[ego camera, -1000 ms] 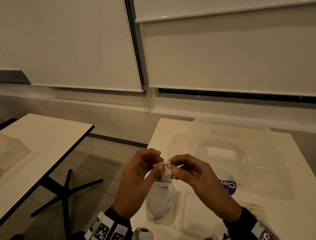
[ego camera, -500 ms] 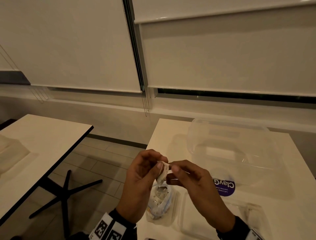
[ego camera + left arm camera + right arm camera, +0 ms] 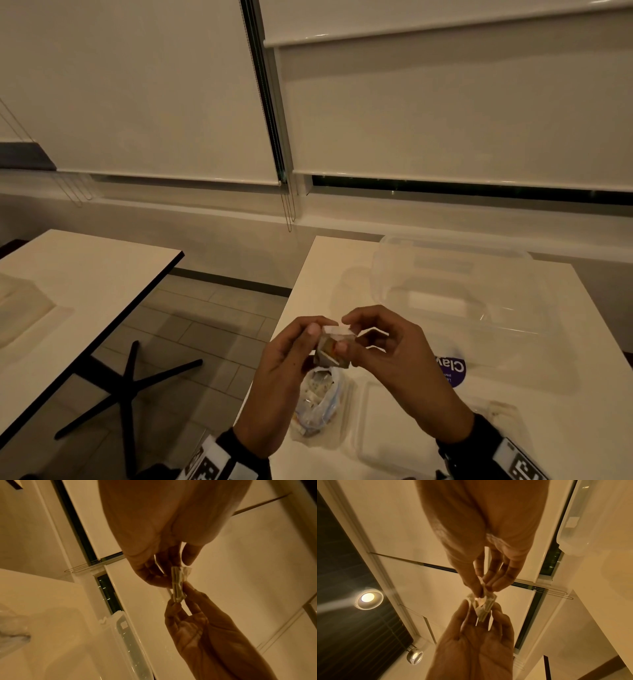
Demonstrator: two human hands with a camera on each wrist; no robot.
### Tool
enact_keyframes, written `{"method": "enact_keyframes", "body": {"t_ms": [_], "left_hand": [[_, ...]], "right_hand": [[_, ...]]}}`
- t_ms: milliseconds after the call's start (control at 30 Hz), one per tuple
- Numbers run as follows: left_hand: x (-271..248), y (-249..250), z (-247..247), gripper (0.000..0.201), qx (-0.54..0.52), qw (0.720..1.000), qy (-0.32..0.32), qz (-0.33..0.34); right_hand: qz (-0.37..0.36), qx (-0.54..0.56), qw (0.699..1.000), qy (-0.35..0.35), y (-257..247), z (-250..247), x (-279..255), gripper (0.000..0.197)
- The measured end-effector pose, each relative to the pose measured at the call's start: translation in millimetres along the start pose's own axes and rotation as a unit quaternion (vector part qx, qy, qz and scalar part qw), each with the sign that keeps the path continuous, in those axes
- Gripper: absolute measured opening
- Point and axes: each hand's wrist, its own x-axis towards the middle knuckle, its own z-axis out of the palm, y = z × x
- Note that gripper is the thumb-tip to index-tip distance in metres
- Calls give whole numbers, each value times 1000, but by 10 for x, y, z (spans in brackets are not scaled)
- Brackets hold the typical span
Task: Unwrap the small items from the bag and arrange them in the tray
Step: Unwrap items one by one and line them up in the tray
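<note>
A small item in a pale wrapper (image 3: 333, 346) is held in the air between both hands, above the table's near left part. My left hand (image 3: 310, 337) pinches its left side; my right hand (image 3: 346, 337) pinches its top flap and right side. The left wrist view shows the wrapped item (image 3: 178, 584) edge-on between the fingertips. In the right wrist view the wrapper (image 3: 481, 604) is partly spread. Below the hands lies a clear plastic bag (image 3: 317, 397) with more small wrapped items. A shallow clear tray (image 3: 387, 421) lies right of the bag.
A large clear tub (image 3: 455, 294) stands upside down at the back of the white table (image 3: 589, 394), with a purple round label (image 3: 452, 371) at its near edge. A second table (image 3: 68, 284) stands to the left across a tiled gap.
The hands have turned the wrapped item and pulled its wrapper more apart; the right fingers shifted up onto the top flap. The head view tilted slightly.
</note>
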Motion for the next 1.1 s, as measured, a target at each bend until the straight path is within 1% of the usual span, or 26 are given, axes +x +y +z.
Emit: {"method": "enact_keyframes", "body": {"t_ms": [67, 133, 167, 267, 367, 500, 633, 767, 933, 1033, 1100], "left_hand": [[-14, 14, -5, 18, 10, 1000, -6, -3], [-42, -7, -28, 37, 51, 999, -17, 2], [-49, -19, -45, 36, 67, 998, -17, 6], [-68, 26, -47, 26, 106, 994, -9, 26], [-66, 71, -16, 26, 125, 991, -19, 46], [-57, 104, 26, 31, 113, 992, -18, 45], [-72, 48, 13, 31, 129, 990, 2, 51], [-97, 26, 28, 28, 164, 985, 4, 54], [-72, 41, 81, 26, 239, 968, 19, 72], [-69, 13, 133, 25, 308, 944, 20, 114], [-59, -10, 167, 21, 332, 934, 27, 128]], "right_hand": [[2, -16, 1000, 8, -12, -19, -6, 19], [9, -26, 1000, -6, -33, -45, -19, 16], [15, -26, 999, -19, -49, -61, -24, 15], [30, -18, 998, -46, -97, -110, -34, 15], [19, -26, 999, -39, -116, -135, -40, 12], [-2, -54, 998, -25, -130, -144, -70, 10], [3, -47, 999, 4, -137, -176, -99, 11], [11, -49, 999, 16, -126, -185, -141, 8], [15, -62, 997, 32, -146, -209, -188, 5], [11, -76, 996, 33, -149, -232, -219, 6], [4, -83, 996, 43, -145, -250, -242, 6]]}}
